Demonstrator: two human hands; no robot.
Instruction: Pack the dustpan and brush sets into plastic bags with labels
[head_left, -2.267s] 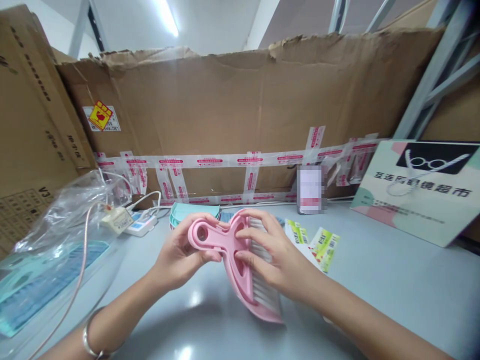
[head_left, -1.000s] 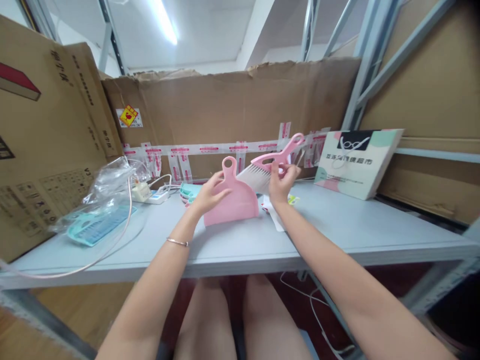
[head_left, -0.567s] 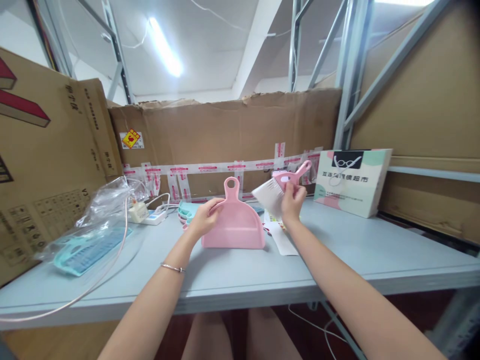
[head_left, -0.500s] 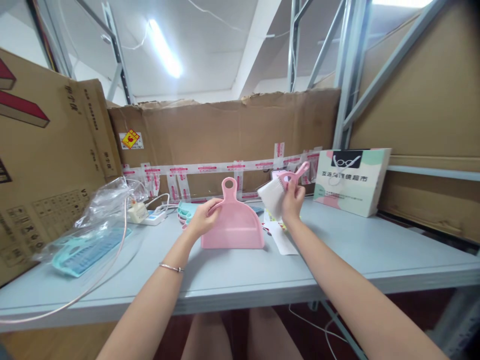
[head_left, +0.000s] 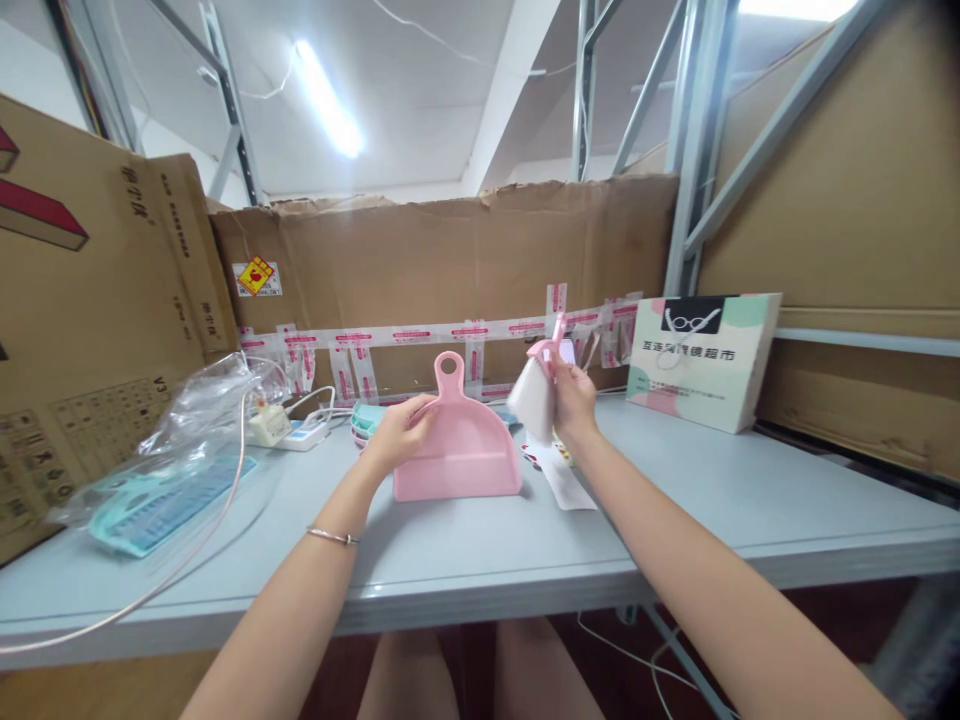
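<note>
My left hand (head_left: pixel 401 432) grips the left edge of a pink dustpan (head_left: pixel 461 440), its thumb on the front. The pan stands nearly upright over the table, with its ringed handle at the top and its wide lip at the bottom. My right hand (head_left: pixel 574 398) is closed around a small hand brush (head_left: pixel 534 398) with a pink handle and white bristles. The brush is held up to the right of the pan, apart from it, bristles down and slightly blurred. Below it, a white paper strip (head_left: pixel 566 482) lies on the table. Behind my left hand, a teal piece (head_left: pixel 366 418) is partly hidden.
On the left of the table (head_left: pixel 675 500) lie a teal slotted item (head_left: pixel 161 510), clear plastic wrap (head_left: pixel 214 410), a power strip (head_left: pixel 306 434) and a pale cable (head_left: pixel 225 510). A taped cardboard box (head_left: pixel 442 260) stands along the back. At right is a printed box (head_left: pixel 701 360).
My right hand has turned the brush: its handle now points almost straight up and the bristles hang down. The dustpan appears slightly further left, still in my left hand.
</note>
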